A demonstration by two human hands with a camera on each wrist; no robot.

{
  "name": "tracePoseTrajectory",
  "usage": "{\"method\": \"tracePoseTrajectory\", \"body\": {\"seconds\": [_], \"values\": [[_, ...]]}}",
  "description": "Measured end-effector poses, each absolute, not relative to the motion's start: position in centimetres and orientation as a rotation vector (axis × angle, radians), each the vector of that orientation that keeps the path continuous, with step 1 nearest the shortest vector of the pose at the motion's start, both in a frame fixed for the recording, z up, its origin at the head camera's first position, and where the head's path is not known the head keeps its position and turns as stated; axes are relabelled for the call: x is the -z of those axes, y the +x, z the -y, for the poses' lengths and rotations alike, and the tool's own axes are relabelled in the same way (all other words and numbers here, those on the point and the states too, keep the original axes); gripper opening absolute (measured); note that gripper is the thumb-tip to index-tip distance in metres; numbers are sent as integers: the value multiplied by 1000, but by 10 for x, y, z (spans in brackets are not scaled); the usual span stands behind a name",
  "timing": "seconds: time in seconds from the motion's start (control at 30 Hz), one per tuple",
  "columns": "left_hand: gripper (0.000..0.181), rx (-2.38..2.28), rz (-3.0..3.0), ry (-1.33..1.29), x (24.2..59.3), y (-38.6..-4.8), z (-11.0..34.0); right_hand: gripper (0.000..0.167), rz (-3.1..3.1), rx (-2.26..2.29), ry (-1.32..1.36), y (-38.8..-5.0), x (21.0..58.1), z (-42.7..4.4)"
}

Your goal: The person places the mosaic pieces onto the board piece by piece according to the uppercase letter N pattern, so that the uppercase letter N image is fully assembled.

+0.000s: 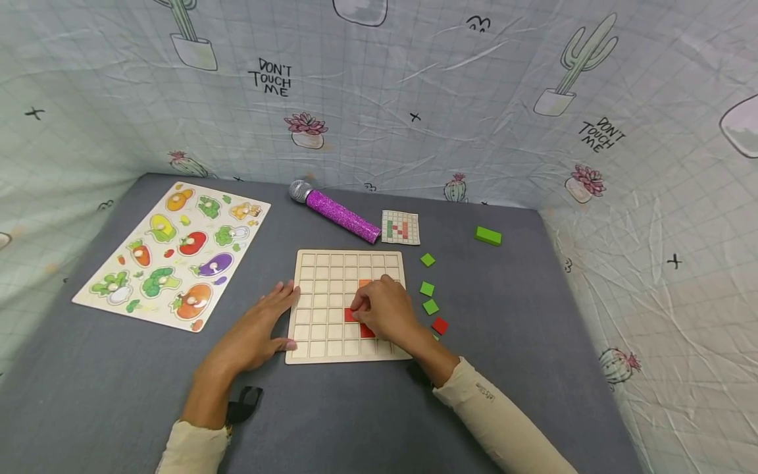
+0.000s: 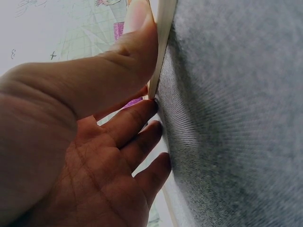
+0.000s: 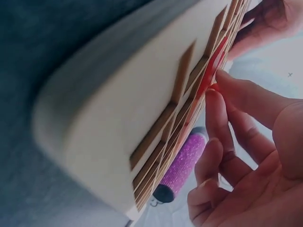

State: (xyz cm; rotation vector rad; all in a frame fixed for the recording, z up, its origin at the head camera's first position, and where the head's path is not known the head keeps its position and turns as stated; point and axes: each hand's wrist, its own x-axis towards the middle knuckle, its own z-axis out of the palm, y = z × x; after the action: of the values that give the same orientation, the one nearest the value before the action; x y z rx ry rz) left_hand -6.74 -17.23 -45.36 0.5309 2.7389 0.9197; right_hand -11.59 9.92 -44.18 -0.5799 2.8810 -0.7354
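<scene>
A pale wooden grid board (image 1: 322, 329) lies on the table. My left hand (image 1: 254, 332) rests at its left edge, thumb and fingertips touching the side with the fingers fairly straight; the left wrist view shows the thumb (image 2: 137, 42) against the rim. Over the grid, my right hand (image 1: 387, 309) pinches a small red tile (image 3: 214, 87) between thumb and index finger. Beneath and beside that hand, a red tile (image 1: 367, 331), another red tile (image 1: 349, 315) and an orange tile (image 1: 364, 283) sit in cells. My right hand hides some cells.
Right of the board lie several loose green tiles (image 1: 427, 288) and a red tile (image 1: 439, 326). Behind it are a purple glitter microphone (image 1: 340, 214) and a small pattern card (image 1: 400, 228). A green block (image 1: 488, 236) lies far right, a vegetable puzzle board (image 1: 172, 257) left.
</scene>
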Motion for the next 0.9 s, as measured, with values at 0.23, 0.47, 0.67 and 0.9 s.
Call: {"method": "tracePoseTrajectory", "body": {"seconds": [0.23, 0.47, 0.67, 0.9], "values": [[97, -916, -2738, 530, 452, -67, 171, 8, -2832, 865, -582, -113, 439, -111], [97, -919, -2742, 530, 452, -67, 171, 13, -2853, 932, -559, -102, 433, -131], [98, -914, -2737, 523, 453, -68, 171, 17, -2885, 985, -486, -93, 430, -154], [98, -910, -2734, 522, 453, -68, 171, 21, -2904, 1014, -443, -84, 434, -181]]}}
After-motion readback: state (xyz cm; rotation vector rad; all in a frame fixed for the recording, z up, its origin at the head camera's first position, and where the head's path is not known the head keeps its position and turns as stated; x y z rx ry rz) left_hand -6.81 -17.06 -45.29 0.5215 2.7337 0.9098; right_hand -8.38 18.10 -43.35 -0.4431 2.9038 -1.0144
